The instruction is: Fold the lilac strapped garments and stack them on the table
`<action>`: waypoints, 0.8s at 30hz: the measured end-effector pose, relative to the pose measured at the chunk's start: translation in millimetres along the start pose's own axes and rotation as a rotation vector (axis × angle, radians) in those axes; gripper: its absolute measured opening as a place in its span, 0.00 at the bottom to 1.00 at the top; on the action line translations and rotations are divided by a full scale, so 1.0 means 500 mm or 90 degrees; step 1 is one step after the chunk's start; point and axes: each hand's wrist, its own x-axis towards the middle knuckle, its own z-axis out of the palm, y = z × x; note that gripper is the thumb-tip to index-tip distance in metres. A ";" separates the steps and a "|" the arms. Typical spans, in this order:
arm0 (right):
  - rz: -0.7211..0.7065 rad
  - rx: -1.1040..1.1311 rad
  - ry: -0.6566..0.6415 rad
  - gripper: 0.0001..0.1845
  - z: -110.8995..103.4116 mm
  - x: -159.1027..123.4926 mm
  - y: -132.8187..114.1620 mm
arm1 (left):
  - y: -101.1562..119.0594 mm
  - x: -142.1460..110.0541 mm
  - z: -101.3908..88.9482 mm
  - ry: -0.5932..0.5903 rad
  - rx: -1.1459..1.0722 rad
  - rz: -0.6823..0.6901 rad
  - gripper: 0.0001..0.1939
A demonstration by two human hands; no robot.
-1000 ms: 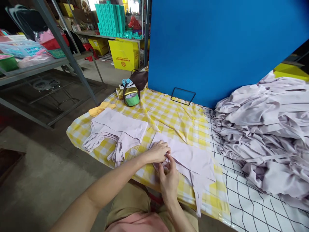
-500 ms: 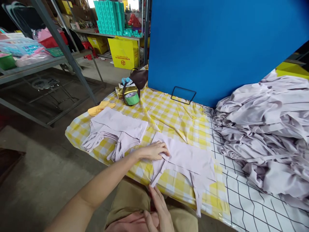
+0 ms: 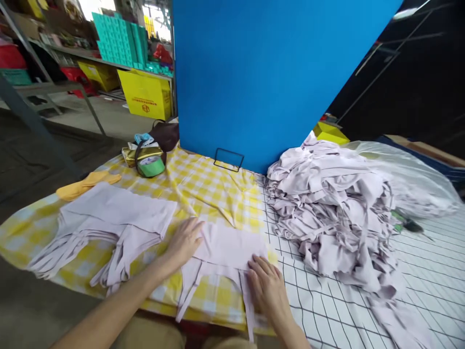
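Note:
A pale lilac camisole (image 3: 228, 247) lies spread flat, its straps pointing toward me. My left hand (image 3: 184, 242) rests on its upper left edge, fingers laid on the cloth. On the garment's right side lies my right hand (image 3: 268, 286), palm down with the fingers stretched over the edge and strap. To the left is a neat stack of similar camisoles (image 3: 119, 211), straps hanging toward the front. The yellow checked cloth (image 3: 203, 179) is under both. What lies beneath my fingers is hidden.
A large heap of lilac garments (image 3: 334, 203) sits right on a white gridded cloth (image 3: 301, 295). A blue board (image 3: 254, 72) rises behind. Green tape (image 3: 151, 166), a yellow cloth (image 3: 85, 185) and a wire frame (image 3: 228, 160) lie farther back. A clear plastic bag (image 3: 410, 179) stands beyond the heap.
My right hand has come up from near my lap onto the camisole's right side. My left hand stays at its left edge. The view has turned right.

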 end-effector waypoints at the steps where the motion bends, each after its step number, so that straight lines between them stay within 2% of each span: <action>1: 0.011 -0.001 0.004 0.17 -0.002 0.014 0.020 | -0.005 0.003 0.002 0.031 0.051 -0.059 0.20; 3: 0.060 -0.006 0.046 0.19 -0.002 0.040 0.051 | -0.014 0.009 0.002 0.055 0.139 -0.153 0.16; 5: 0.140 -0.037 0.072 0.19 0.004 0.069 0.073 | -0.019 0.016 -0.004 0.032 0.179 -0.219 0.13; 8: 0.237 -0.083 0.031 0.13 0.017 0.110 0.095 | -0.020 0.034 -0.017 -0.035 0.149 -0.286 0.12; 11: 0.278 -0.043 -0.027 0.11 0.032 0.134 0.105 | -0.019 0.053 -0.033 -0.098 0.066 -0.274 0.08; 13: 0.293 0.002 -0.049 0.11 0.038 0.138 0.107 | -0.020 0.059 -0.039 -0.102 0.015 -0.254 0.07; 17: 0.280 0.023 -0.016 0.11 0.037 0.131 0.099 | -0.021 0.058 -0.025 -0.050 -0.039 -0.235 0.07; 20: 0.268 -0.002 0.014 0.16 0.034 0.127 0.088 | -0.013 0.050 -0.008 0.008 -0.127 -0.222 0.10; 24: 0.258 -0.053 -0.028 0.23 0.043 0.132 0.093 | 0.012 0.032 -0.008 0.055 -0.254 -0.169 0.11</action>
